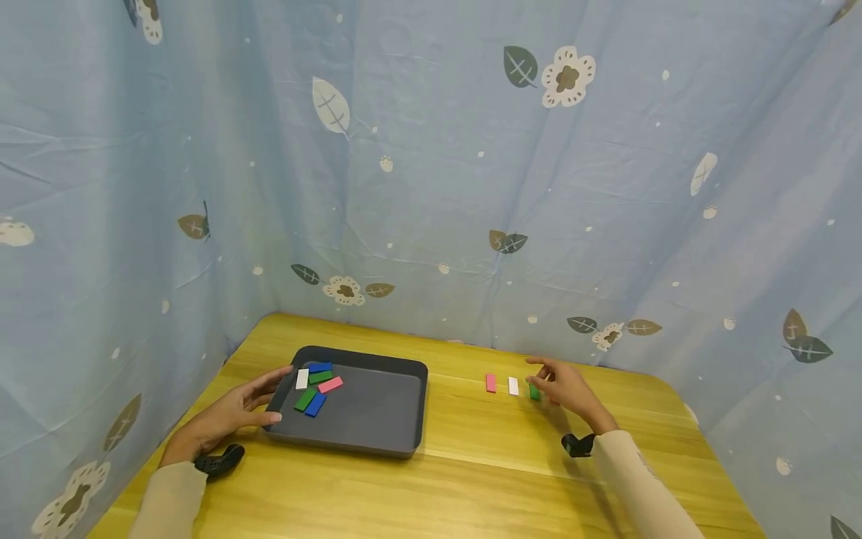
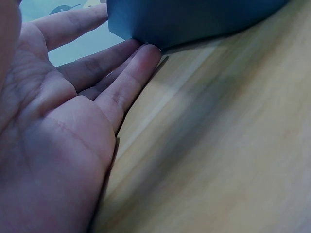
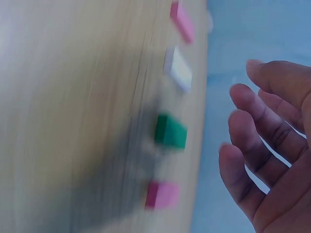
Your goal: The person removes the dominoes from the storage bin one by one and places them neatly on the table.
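Note:
A dark grey tray (image 1: 364, 408) lies on the wooden table with several blocks at its left end: a white one (image 1: 302, 379), a pink one (image 1: 331, 385), and blue and green ones. My left hand (image 1: 236, 412) touches the tray's left side, fingers fairly straight; in the left wrist view the fingertips of the left hand (image 2: 73, 116) meet the tray wall (image 2: 194, 22). Above a row of blocks hovers my right hand (image 1: 569, 389), fingers slightly bent and holding nothing. That row shows a pink block (image 3: 182, 22), a white block (image 3: 178, 70), a green block (image 3: 171, 132) and another pink block (image 3: 163, 195).
The yellow wooden table (image 1: 471, 479) ends at a blue curtain (image 1: 431, 187) with leaf and flower prints, hanging behind and at both sides. Table surface lies between the tray and the row of blocks.

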Tool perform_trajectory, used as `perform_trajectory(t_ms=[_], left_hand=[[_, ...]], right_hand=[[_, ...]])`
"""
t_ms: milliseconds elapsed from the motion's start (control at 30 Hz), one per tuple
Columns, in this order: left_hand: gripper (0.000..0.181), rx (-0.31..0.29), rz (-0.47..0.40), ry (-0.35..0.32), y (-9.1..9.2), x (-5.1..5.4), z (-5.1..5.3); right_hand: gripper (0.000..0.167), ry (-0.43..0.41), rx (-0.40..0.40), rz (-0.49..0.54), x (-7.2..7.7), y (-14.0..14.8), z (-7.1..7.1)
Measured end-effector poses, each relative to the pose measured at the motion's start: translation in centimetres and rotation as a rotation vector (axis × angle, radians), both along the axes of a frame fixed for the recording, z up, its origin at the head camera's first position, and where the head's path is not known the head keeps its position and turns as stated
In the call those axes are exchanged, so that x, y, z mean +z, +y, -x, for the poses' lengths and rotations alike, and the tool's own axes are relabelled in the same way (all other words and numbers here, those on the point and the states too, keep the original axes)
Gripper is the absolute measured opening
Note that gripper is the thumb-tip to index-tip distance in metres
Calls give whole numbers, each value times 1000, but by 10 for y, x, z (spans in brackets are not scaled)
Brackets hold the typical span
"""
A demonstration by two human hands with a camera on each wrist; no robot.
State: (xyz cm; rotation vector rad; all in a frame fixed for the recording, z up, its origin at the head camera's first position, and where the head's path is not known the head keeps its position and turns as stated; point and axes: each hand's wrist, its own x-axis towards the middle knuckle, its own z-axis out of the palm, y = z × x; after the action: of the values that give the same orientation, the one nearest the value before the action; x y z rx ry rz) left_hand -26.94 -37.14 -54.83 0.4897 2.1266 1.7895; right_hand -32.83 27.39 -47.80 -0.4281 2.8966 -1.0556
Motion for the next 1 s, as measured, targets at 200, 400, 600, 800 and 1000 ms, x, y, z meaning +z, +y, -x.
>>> perform_trajectory(t_ms=[200, 400, 600, 800, 1000], left_hand=[[84, 3, -5, 9, 1, -1, 2], [85, 7, -14, 0, 2, 0, 2], [86, 15, -12, -4, 3, 1, 2], [86, 9, -11, -1, 2, 2, 2], [85, -3, -9, 5, 1, 2, 1]], right_hand=[[42, 42, 62, -16, 8, -33, 1], [42, 53, 147, -1, 14, -68, 0], [42, 68, 215, 22, 15, -100, -2], [40, 98, 259, 5, 11, -133, -4], [38, 112, 315, 4, 11, -168, -8]])
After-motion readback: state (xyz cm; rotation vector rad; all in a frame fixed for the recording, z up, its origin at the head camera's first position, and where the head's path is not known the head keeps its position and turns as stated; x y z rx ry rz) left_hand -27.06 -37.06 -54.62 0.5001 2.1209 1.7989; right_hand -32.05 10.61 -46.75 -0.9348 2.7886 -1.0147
